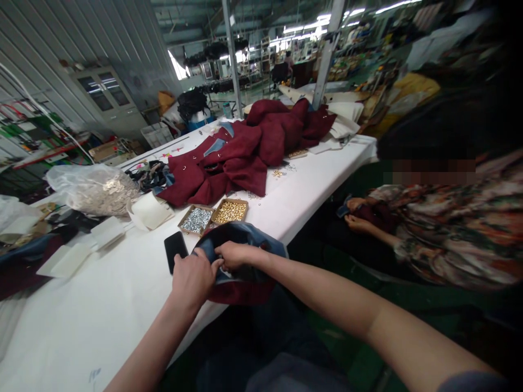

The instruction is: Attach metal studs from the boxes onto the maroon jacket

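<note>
A denim and maroon cloth piece (245, 291), perhaps a bag, hangs over the table's near edge, its blue opening facing up. My left hand (194, 275) grips its edge on the left, thumb and fingers closed on the fabric. Close beside it, my right hand (235, 256) pinches the same cloth with bent fingers. Any small part between the fingertips is too hidden to make out. Just left of the cloth lies a black phone (175, 251). Behind it stand a box of silver studs (196, 219) and a box of gold studs (230, 211).
A heap of maroon cloth pieces (245, 152) covers the table's far part, with loose gold studs (278, 173) beside it. A clear plastic bag (93, 188) and white cards (65, 260) lie left. At right a seated person (449, 218) holds maroon cloth.
</note>
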A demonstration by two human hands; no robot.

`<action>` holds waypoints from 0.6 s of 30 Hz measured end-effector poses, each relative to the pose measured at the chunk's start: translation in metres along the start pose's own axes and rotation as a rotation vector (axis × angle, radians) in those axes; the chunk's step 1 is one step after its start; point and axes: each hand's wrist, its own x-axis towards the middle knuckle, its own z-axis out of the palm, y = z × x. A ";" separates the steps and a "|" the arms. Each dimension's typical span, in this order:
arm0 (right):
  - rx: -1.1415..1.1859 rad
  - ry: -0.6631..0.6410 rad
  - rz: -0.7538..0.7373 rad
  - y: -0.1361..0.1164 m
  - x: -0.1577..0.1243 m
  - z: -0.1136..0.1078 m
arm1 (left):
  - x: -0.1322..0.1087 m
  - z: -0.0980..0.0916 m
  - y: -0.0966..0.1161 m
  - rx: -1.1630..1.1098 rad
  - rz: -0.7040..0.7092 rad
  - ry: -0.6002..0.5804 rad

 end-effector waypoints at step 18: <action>-0.077 -0.093 0.032 -0.002 0.006 -0.006 | 0.012 0.004 0.039 -0.192 -0.085 -0.237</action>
